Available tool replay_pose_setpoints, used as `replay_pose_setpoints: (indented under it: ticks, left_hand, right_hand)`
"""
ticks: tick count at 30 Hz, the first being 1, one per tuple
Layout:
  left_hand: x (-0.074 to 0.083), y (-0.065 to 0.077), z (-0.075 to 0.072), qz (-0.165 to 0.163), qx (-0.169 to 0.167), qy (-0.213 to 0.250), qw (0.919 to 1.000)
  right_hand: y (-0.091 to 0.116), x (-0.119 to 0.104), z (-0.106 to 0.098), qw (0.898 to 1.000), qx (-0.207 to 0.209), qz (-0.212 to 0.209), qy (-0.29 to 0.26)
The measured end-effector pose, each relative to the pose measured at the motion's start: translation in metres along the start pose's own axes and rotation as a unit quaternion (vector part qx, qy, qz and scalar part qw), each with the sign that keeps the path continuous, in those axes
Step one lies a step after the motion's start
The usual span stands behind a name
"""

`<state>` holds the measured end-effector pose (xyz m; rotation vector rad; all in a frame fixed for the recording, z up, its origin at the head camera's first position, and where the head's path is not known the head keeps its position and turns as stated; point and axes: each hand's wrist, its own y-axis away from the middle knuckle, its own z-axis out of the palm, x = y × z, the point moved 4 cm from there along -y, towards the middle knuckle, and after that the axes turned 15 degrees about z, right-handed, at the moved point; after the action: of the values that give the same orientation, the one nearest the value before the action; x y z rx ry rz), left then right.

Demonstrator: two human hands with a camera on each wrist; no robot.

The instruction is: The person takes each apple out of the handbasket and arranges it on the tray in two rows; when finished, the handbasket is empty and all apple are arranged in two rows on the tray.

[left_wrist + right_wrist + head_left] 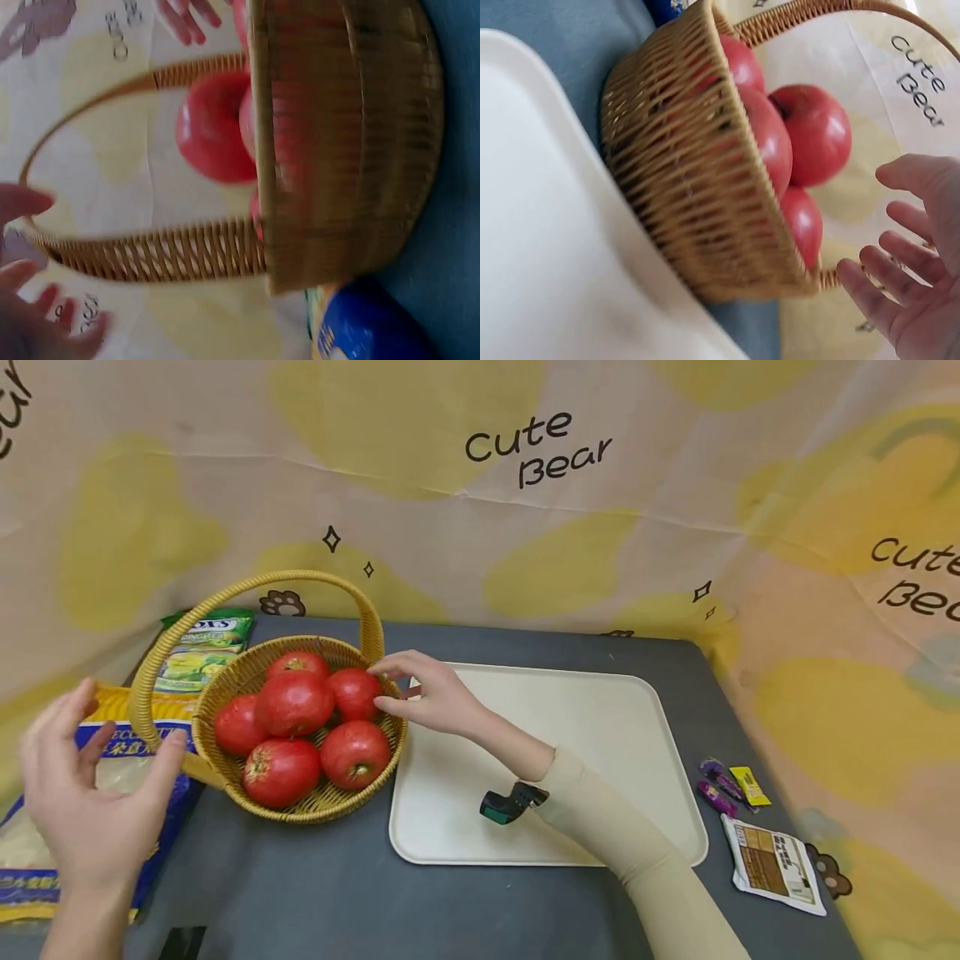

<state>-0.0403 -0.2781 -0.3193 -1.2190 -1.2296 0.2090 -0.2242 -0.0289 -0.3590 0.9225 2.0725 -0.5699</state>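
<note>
A yellow wicker basket [322, 814] with a tall arched handle [277, 578] stands left of the middle of the table and holds several red apples [295, 703]. My right hand [435, 695] hovers at the basket's right side, near the rim and the handle's base, fingers spread around nothing; the right wrist view shows a gap between this hand [915, 262] and the apples. To the left of the basket my left hand [97, 793] is raised, fingers parted and loosely bent. In the left wrist view that hand [45, 307] is blurred, beside the handle and holding nothing.
A white tray [540, 852] lies to the right of the basket. Blue-and-yellow and green packets [206, 647] lie at the left, partly behind the basket. Small purple candies [717, 797], a yellow packet [750, 786] and a brown-and-white packet [777, 865] lie near the right edge.
</note>
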Motion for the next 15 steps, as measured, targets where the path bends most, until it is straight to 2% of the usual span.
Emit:
replay_pose_setpoints:
  ticks: [1, 3, 5, 7, 9, 10, 13, 15]
  left_hand:
    - [-0.011, 0.0, -0.002, -0.03, -0.052, -0.021, 0.998]
    - [-0.03, 0.003, -0.002, -0.069, -0.164, -0.028, 0.9836]
    - [-0.045, 0.007, 0.001, -0.083, -0.257, 0.002, 0.9627]
    - [-0.056, 0.011, 0.003, -0.085, -0.328, 0.042, 0.9397]
    - [-0.063, 0.015, 0.004, -0.086, -0.368, 0.076, 0.9226]
    - [-0.066, 0.016, 0.004, -0.086, -0.38, 0.078, 0.9175]
    - [-0.071, 0.02, 0.004, -0.089, -0.396, 0.065, 0.9115]
    - [-0.072, 0.022, 0.003, -0.085, -0.4, 0.049, 0.9115]
  right_hand:
    - [-0.005, -0.006, 0.005, 1.0, -0.01, -0.009, 0.009]
    - [-0.014, -0.015, 0.015, 0.999, -0.031, -0.026, 0.035]
    - [-0.023, -0.023, 0.024, 0.996, -0.056, -0.038, 0.066]
    - [-0.03, -0.029, 0.033, 0.991, -0.078, -0.051, 0.093]
    - [-0.037, -0.034, 0.04, 0.987, -0.097, -0.056, 0.115]
    - [-0.04, -0.035, 0.043, 0.985, -0.105, -0.059, 0.121]
    - [-0.046, -0.039, 0.05, 0.981, -0.124, -0.057, 0.136]
    - [-0.05, -0.04, 0.053, 0.979, -0.133, -0.055, 0.145]
